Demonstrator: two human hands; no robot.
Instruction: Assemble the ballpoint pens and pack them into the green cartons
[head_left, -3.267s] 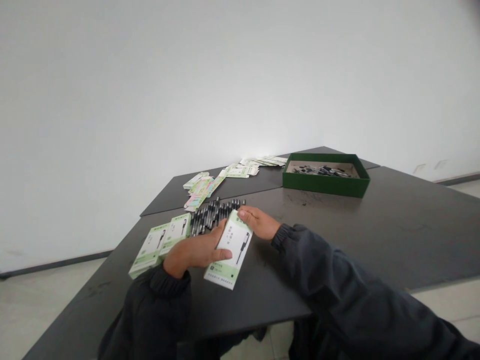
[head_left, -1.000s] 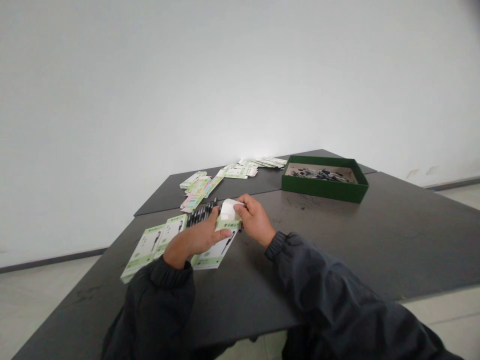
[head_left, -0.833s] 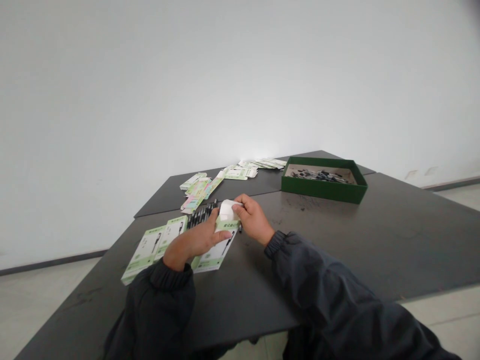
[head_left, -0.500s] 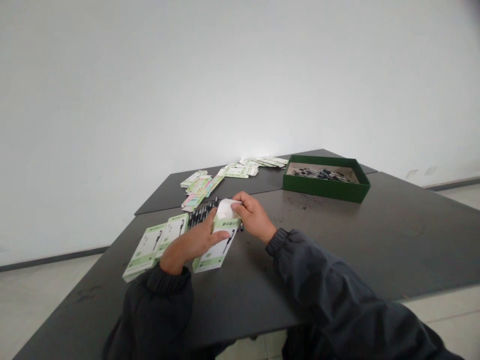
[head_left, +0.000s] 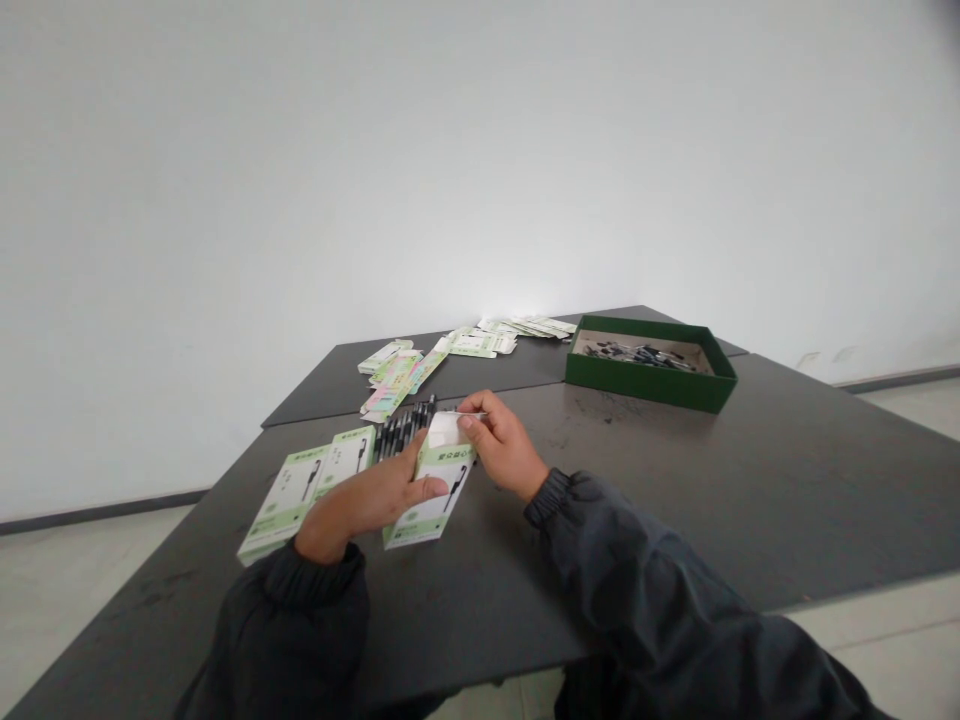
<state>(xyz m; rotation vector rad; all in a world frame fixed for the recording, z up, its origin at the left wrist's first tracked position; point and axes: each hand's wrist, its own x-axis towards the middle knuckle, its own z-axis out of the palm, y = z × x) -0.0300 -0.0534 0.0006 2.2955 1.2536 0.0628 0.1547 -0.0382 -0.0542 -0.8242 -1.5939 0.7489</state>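
Observation:
A green-and-white pen box (head_left: 431,512) with a printed pen on its face lies tilted in front of me. My left hand (head_left: 382,490) grips it from the left, thumb across the front. At its far end my right hand (head_left: 499,440) pinches the white top flap (head_left: 448,430) between thumb and fingers. Just beyond my left hand lies a row of black pens (head_left: 401,430), partly hidden by that hand and the box. Two similar pen boxes (head_left: 289,500) rest side by side to the left of my left hand.
A green open tray (head_left: 645,392) holding many loose pens (head_left: 637,354) stands at the right. Flattened cartons (head_left: 480,342) lie spread along the table's back, with more colourful ones (head_left: 394,385) nearer the left. The dark table (head_left: 712,480) meets a pale wall behind.
The white flap has folded lower over the box's far end, with my right fingers still on it. My left hand has shifted slightly left and down along the box.

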